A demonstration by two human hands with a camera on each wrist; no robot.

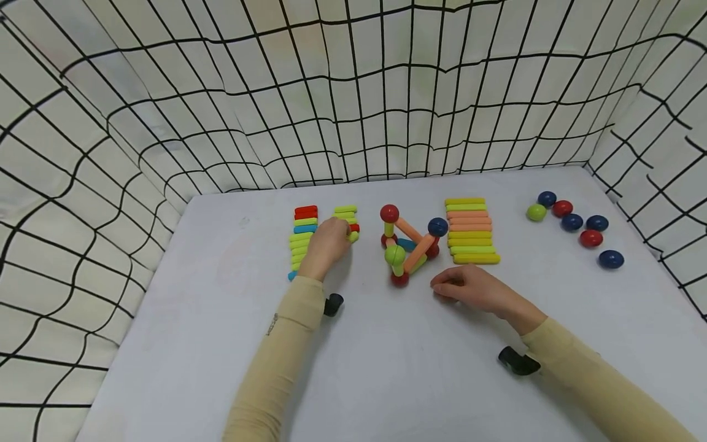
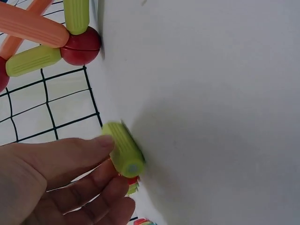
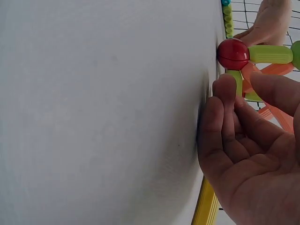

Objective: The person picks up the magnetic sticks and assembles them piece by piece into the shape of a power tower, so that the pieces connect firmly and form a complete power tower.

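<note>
Left wrist view shows a short lime-green ridged stick [image 2: 125, 152] at the tips of the left hand [image 1: 328, 242], pinched between thumb and forefinger. Its long axis slants across the thumb tip, one round end face turned toward the wrist camera, the other end angled away and toward the upper left of that view. Whether it touches the white tabletop [image 1: 386, 374] is hard to tell.

The right hand [image 1: 480, 291] has its fingers loosely curled, thumb apart, with nothing held. Between the two hands stands a construction of red, blue and green balls joined by coloured sticks [image 1: 420, 253], just right of the left hand and ahead of the right fingertips.

A column of red, lime and blue short sticks [image 1: 301, 244] lies just left of the left hand; a group of lime and red sticks [image 1: 346, 215] sits beyond it. Past the right hand lies a row of yellow, lime and salmon sticks [image 1: 469, 234], and farther right, loose glossy balls [image 1: 572, 222].

The left hand covers part of the nearby sticks; from the head only the pinched stick's tip shows. The right fingers partly block the construction from their wrist camera.
</note>
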